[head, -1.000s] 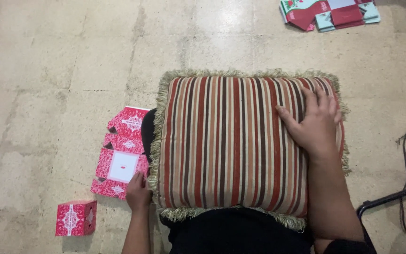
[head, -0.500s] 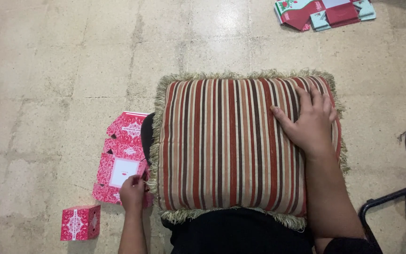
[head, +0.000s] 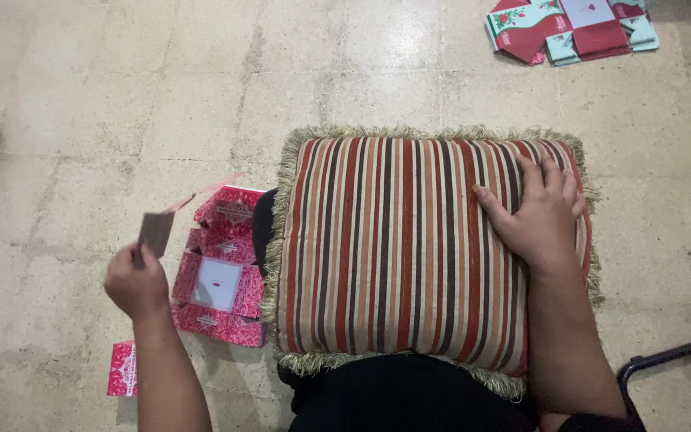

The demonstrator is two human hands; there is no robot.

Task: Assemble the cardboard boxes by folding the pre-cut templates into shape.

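Note:
A striped cushion with a fringed edge lies on my lap. My right hand rests flat on its right side, fingers spread. My left hand is raised to the left of the cushion and pinches a flat cardboard piece, its brown underside toward me and a pink edge showing at the top. Just right of that hand, a stack of flattened red-and-white patterned boxes lies on the floor against the cushion's left edge.
A small folded red box sits on the tiled floor near my left arm. More flattened red and teal boxes lie at the top right. A dark cable and metal bar are at the right edge.
My left hand has lifted off the stack of flat boxes, taking one flat piece up and to the left. My right hand stays on the cushion.

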